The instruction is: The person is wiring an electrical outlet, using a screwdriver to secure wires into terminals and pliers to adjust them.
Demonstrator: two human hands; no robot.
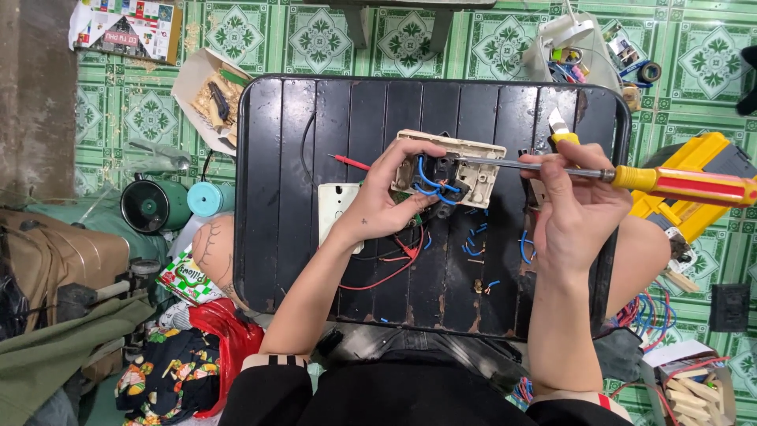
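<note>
Left hand point(378, 207) grips the light plastic switch box point(451, 167); right hand point(574, 201) pinches the screwdriver point(623, 177).
Box looks stiff but breakable, so hold its edges, not the bendy blue wires point(432, 183).

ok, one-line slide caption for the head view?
Left hand steadies a beige switch box with blue wires on a black tray; right hand drives a screwdriver into it.

Teal fan point(154, 207), yellow toolbox point(694, 162), loose blue wire bits point(473, 244)
</note>
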